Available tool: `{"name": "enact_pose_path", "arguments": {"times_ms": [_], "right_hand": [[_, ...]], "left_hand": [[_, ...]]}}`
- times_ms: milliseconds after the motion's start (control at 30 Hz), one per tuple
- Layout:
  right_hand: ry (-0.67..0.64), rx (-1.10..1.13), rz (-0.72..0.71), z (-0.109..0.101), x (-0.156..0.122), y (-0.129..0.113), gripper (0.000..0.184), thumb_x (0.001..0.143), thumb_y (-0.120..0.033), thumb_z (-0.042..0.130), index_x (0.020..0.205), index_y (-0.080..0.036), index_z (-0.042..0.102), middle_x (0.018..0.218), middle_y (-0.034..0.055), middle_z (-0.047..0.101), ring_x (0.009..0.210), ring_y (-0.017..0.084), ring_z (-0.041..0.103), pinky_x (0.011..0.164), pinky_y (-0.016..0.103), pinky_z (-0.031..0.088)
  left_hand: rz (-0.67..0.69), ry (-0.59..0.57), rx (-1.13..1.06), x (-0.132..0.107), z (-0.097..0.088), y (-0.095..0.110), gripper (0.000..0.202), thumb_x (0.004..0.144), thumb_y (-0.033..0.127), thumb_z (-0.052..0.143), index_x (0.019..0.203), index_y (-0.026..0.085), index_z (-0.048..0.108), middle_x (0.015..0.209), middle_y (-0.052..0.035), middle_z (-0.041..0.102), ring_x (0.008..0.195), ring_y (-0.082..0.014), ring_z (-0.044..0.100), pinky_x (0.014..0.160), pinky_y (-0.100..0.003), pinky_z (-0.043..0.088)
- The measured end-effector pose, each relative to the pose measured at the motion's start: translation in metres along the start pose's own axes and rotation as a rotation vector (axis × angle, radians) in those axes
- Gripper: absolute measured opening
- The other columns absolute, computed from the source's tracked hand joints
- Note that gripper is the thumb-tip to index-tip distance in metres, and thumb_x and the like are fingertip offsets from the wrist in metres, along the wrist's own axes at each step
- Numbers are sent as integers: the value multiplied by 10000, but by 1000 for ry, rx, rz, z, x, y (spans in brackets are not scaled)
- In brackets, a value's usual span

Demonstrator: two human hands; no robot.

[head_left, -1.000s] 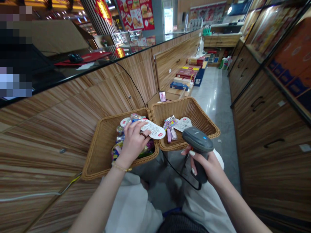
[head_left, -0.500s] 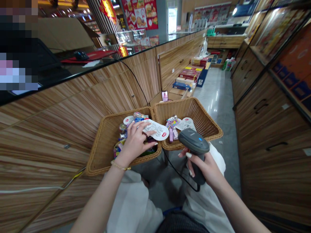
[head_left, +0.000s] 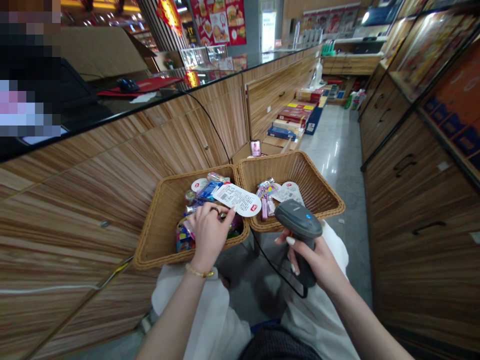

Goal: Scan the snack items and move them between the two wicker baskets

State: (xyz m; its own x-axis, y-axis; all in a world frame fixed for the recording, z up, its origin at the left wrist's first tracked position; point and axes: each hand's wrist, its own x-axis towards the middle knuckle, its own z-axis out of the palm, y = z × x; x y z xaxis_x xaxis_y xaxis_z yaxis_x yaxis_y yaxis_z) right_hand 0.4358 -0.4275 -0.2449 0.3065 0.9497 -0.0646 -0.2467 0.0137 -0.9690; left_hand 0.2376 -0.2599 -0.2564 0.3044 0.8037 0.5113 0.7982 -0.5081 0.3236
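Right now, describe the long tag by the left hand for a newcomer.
Two wicker baskets sit side by side. In the left one, a long white paper tag lies over small packets beyond the left hand, its red-marked tip by the other basket.

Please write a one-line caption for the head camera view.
The left hand reaches into a wicker basket of small packets while the right hand grips a corded barcode scanner.

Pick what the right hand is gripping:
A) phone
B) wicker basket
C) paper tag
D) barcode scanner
D. The right hand is wrapped around the grip of the barcode scanner, while the left hand is down at the wicker basket.
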Motion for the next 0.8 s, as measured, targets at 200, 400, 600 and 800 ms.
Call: {"name": "enact_pose_path", "arguments": {"times_ms": [200,400,600,800], "right_hand": [[-32,-17,13,3,0,0,421,864,-569,751,875,-152,692,747,65,754,362,94,519,405,243,450],[-24,-33,14,3,1,-3,407,851,-563,757,866,-161,696,808,73,767,362,96,526,395,251,450],[-38,-39,11,6,5,-8,427,834,-591,762,858,-175,669,892,94,790,362,97,536,391,261,469],[-32,-49,-30,7,8,-10,386,852,-550,757,854,-174,671,874,77,788,365,93,541,409,257,475]], "left_hand": [[-118,-61,-111,6,17,-4,377,932,527,639,750,210,735,912,-83,711,924,-288,612,857,-433,428],[-243,-157,-394,19,23,-5,227,861,409,684,786,200,731,864,-46,700,829,-219,628,841,-383,479],[-113,-65,-531,37,19,9,153,890,336,656,811,206,674,933,-44,667,911,-218,628,871,-379,496],[100,-19,-580,54,29,15,122,926,272,632,828,208,665,945,-37,645,972,-210,625,964,-390,494]]}}
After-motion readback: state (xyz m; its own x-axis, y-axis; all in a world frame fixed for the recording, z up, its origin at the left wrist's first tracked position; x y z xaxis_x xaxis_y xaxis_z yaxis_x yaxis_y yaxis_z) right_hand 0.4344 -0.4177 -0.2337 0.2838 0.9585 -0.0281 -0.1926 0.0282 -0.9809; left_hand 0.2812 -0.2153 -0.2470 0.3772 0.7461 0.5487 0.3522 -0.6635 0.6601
